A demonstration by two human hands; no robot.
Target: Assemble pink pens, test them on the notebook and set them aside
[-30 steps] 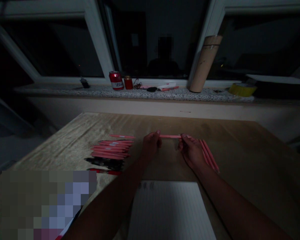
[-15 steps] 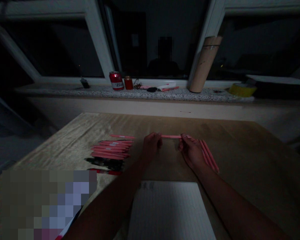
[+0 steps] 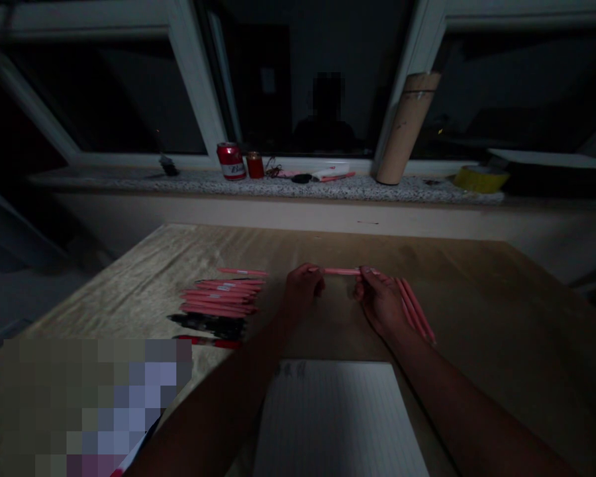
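A slim pink pen (image 3: 342, 271) is stretched level between my two hands, above the table. My left hand (image 3: 304, 281) pinches its left end, and my right hand (image 3: 377, 295) grips the other end with thumb and fingers closed. Just right of my right hand lie a few more pink pens (image 3: 416, 310), slanted and partly hidden by it. To the left of my left hand is a row of pink pens (image 3: 221, 296), with a single pink pen (image 3: 242, 271) behind it. Black pens (image 3: 208, 324) and a red pen (image 3: 213, 342) lie in front of that row.
A lined notebook (image 3: 342, 417) lies between my forearms on the table (image 3: 496, 318). On the windowsill (image 3: 338, 191) stand a red can (image 3: 231, 161), a small red jar (image 3: 255, 165), a tall cardboard tube (image 3: 408, 129) and a yellow tape roll (image 3: 481, 179). The lower left is blurred out.
My left fingers have shifted very slightly to the right along the pen. My right hand and the pens on the table look unchanged.
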